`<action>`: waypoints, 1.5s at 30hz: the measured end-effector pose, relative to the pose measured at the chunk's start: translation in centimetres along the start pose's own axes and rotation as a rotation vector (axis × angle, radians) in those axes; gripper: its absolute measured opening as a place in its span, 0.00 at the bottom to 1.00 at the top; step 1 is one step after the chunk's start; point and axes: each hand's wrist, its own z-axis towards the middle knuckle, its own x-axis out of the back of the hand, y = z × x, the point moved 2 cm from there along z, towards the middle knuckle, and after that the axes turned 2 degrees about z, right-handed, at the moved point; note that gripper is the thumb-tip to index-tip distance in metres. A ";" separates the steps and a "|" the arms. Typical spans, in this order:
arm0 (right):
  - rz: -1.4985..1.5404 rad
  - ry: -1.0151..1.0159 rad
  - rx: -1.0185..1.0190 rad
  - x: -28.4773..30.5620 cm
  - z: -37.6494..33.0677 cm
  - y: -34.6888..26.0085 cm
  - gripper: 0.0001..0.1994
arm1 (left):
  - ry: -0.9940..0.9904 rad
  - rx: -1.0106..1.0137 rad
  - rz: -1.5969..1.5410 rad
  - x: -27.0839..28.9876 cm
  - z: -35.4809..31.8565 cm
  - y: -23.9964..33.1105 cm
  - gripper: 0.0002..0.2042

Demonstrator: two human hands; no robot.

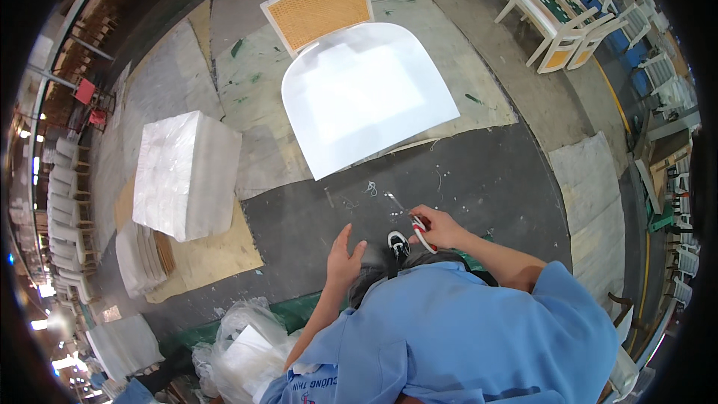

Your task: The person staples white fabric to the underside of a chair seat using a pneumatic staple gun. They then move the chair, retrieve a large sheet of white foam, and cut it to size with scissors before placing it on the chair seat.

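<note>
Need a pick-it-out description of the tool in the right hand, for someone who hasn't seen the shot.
Start at the big white chair seat with the cane-weave back, middle of the floor. Come down onto the dark mat in front of it, to the right hand. The tool is the small red-and-white handled thing gripped there, the only red item on the mat; its exact type is unclear.

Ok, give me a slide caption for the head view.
Right hand grips red-handled pliers, left hand open, before a white chair.
</note>
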 end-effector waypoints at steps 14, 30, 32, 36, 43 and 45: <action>-0.361 0.395 -0.222 12.9 23.2 -0.7 0.28 | -0.132 -0.107 0.242 2.6 34.5 -0.4 0.36; -0.632 0.244 0.042 21.8 55.8 0.4 0.23 | 0.336 0.675 -1.474 7.3 76.4 -0.3 0.35; -0.697 0.163 0.111 22.0 55.8 1.3 0.24 | 0.431 0.746 -1.452 5.2 76.1 -2.0 0.21; -0.406 0.164 0.018 23.0 56.0 -0.1 0.25 | 0.450 0.756 -1.444 0.3 73.2 -3.0 0.19; -0.269 0.116 0.431 20.3 64.4 -11.1 0.20 | 0.514 0.787 -1.407 -3.9 70.1 -1.6 0.21; -0.353 0.096 0.527 17.8 69.5 -14.1 0.19 | 0.513 0.829 -1.379 -4.4 69.7 -1.6 0.21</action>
